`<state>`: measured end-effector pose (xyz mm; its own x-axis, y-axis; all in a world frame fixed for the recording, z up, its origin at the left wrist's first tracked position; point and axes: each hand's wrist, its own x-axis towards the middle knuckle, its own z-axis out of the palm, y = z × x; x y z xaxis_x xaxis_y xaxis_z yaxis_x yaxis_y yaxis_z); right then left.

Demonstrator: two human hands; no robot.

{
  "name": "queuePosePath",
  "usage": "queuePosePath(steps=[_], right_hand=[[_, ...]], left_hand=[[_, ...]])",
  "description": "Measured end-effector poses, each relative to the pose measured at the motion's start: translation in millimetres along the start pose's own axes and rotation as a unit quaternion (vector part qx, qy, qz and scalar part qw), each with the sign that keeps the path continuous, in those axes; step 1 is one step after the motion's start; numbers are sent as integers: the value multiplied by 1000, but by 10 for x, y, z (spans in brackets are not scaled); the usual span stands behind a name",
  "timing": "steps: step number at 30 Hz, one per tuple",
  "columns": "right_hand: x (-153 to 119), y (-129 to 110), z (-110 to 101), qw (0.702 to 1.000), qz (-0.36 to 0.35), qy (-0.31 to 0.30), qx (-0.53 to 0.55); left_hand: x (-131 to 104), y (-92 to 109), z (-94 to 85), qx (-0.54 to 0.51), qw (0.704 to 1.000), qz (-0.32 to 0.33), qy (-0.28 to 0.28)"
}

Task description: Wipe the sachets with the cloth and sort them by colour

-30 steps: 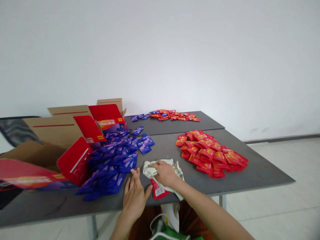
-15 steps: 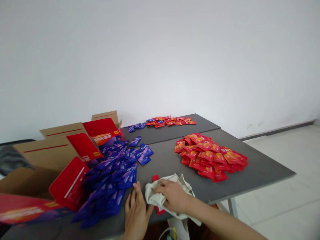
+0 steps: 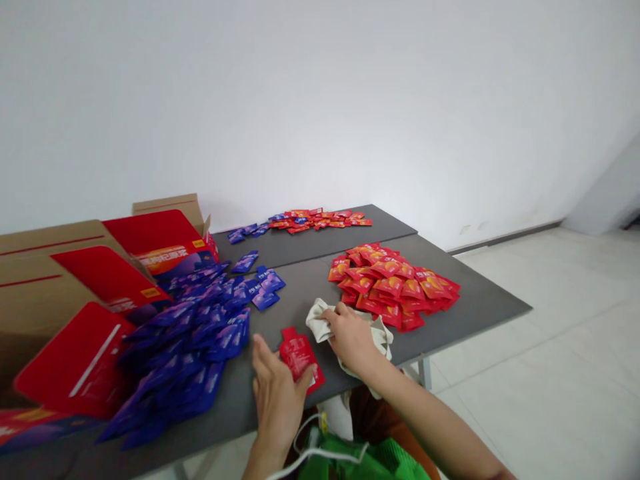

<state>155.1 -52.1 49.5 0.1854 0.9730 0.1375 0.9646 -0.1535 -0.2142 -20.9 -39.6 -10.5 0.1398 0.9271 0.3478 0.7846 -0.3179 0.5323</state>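
A red pouch (image 3: 299,357) lies flat on the grey table, back side up, near the front edge. My left hand (image 3: 277,390) is beside it with fingers apart, the thumb touching the pouch's lower part. To the right, my right hand (image 3: 350,337) grips a crumpled cream cloth (image 3: 320,323) resting on the table. A large heap of blue-purple pouches (image 3: 195,347) is left of my left hand. Beyond my right hand stands a pile of red-orange pouches (image 3: 395,280).
Open cardboard boxes (image 3: 165,243) with red flaps stand at the left. More red and blue pouches (image 3: 320,220) lie at the back of the table (image 3: 480,303), near the wall. A white cable (image 3: 320,452) hangs below the front edge.
The cloth in my right hand has moved off the red pouch to its right, uncovering it. My left thumb now touches the pouch. The view has shifted right and down.
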Motion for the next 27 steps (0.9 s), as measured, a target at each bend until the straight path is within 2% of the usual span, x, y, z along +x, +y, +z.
queuePosePath(steps=[3,7,10,13,16,19,22,25,27], right_hand=[[-152,-47,158,999,39,-8,-18],[-207,-145,292,997,68,15,-28],[-198,-167,318,997,68,25,-24],[-198,-156,326,997,67,35,-18],[-211,-146,324,997,67,33,-14],[-220,-144,306,998,55,35,-12],[-217,-143,295,998,48,32,-12],[-207,-145,303,998,54,38,-16],[-206,-145,312,997,59,44,-13]], left_hand=[[54,0,-63,35,998,-22,-45],[241,-153,-210,90,980,-33,-175],[329,-208,-315,136,956,-87,-245],[330,-214,-414,147,953,-117,-239],[350,-156,-555,147,970,-115,-158],[529,78,-708,102,987,-94,-84],[884,515,-720,-5,998,13,-55],[1322,1046,-510,-139,973,153,-103],[1611,1386,-289,-195,949,200,-148]])
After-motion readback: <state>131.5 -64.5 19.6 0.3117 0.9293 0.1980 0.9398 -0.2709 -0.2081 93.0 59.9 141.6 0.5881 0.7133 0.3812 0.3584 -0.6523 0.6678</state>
